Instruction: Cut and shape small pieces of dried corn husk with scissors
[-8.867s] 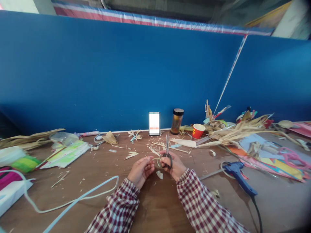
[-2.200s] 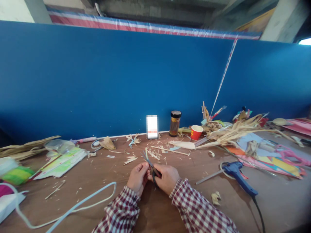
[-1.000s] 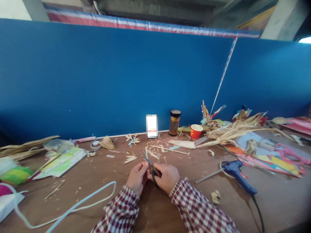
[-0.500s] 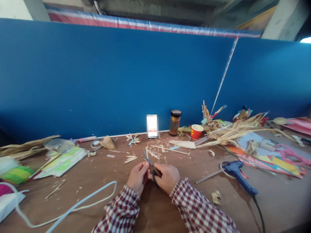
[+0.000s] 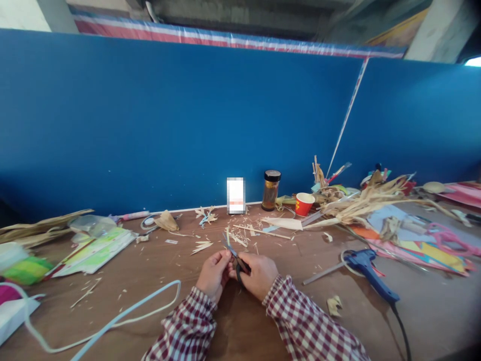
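My left hand (image 5: 212, 273) is closed, pinching a thin pale straw strip (image 5: 227, 235) that sticks up past its fingertips. My right hand (image 5: 257, 275) grips a pair of dark-handled scissors (image 5: 235, 256), whose blades point up and left and meet the strip just above my left fingers. Both hands hover close together over the brown table (image 5: 150, 281), near its front middle. Both sleeves are red-and-white checked.
Straw scraps (image 5: 240, 235) litter the table ahead of my hands. A blue glue gun (image 5: 366, 271) lies at the right, a white cable (image 5: 124, 311) at the left. A jar (image 5: 271, 189), a red cup (image 5: 302, 204) and dried husks (image 5: 361, 203) stand by the blue partition.
Since 8.9 s ago the scissors have swung from pointing straight up to slanting left onto the strip. Over the last second my hands have hardly moved.
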`<state>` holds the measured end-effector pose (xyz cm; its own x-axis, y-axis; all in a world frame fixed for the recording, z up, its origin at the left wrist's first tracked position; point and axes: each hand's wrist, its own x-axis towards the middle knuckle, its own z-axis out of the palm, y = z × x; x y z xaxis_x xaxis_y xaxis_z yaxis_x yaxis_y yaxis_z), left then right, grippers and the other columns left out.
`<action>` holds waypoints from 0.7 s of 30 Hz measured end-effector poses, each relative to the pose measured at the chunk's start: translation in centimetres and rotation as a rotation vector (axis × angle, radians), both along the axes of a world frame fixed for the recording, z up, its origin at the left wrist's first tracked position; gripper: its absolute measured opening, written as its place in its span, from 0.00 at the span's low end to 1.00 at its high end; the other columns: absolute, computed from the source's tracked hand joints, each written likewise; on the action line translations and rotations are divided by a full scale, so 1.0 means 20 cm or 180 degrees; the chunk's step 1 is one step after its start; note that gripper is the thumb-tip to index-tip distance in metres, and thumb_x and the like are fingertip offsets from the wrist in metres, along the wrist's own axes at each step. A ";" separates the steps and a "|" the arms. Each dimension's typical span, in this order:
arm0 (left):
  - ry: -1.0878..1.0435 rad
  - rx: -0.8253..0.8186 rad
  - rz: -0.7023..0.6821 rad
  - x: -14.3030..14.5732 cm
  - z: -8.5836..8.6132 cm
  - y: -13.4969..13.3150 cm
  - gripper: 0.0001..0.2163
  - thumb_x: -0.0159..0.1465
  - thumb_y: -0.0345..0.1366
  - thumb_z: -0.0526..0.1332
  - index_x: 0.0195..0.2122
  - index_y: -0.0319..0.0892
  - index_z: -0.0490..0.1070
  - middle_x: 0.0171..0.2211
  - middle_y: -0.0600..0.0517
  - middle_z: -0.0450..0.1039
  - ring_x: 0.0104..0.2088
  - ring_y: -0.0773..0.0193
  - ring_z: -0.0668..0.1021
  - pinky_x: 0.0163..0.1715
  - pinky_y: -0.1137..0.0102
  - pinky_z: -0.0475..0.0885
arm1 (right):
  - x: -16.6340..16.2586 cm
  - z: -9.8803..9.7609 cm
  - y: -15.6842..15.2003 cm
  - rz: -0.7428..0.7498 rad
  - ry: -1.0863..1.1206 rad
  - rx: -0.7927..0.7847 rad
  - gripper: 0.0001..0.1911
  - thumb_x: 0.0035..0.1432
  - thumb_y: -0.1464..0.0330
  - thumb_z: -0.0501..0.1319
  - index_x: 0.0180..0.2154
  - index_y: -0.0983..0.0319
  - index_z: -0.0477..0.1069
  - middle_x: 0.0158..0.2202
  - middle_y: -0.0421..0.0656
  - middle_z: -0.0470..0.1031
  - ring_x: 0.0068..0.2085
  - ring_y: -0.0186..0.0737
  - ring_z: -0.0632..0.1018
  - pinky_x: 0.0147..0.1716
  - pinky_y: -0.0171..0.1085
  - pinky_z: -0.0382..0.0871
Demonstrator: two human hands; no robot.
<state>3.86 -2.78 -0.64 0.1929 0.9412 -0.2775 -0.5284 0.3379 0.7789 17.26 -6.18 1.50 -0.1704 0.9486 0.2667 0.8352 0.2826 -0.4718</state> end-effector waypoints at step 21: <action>0.0920 0.0419 -0.0328 0.05 0.02 -0.07 0.13 0.47 0.42 0.66 0.25 0.37 0.68 0.17 0.58 0.66 0.16 0.77 0.66 0.15 0.81 0.61 | 0.05 -0.07 0.14 0.0010 0.4128 -0.0920 0.23 0.38 0.69 0.67 0.40 0.63 0.68 0.27 0.38 0.73 0.26 0.32 0.72 0.25 0.31 0.64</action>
<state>4.93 -4.26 -0.27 0.2202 0.9522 -0.2118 -0.2475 0.2646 0.9321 18.34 -3.42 0.17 0.0503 0.9984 0.0267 -0.2629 0.0390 -0.9640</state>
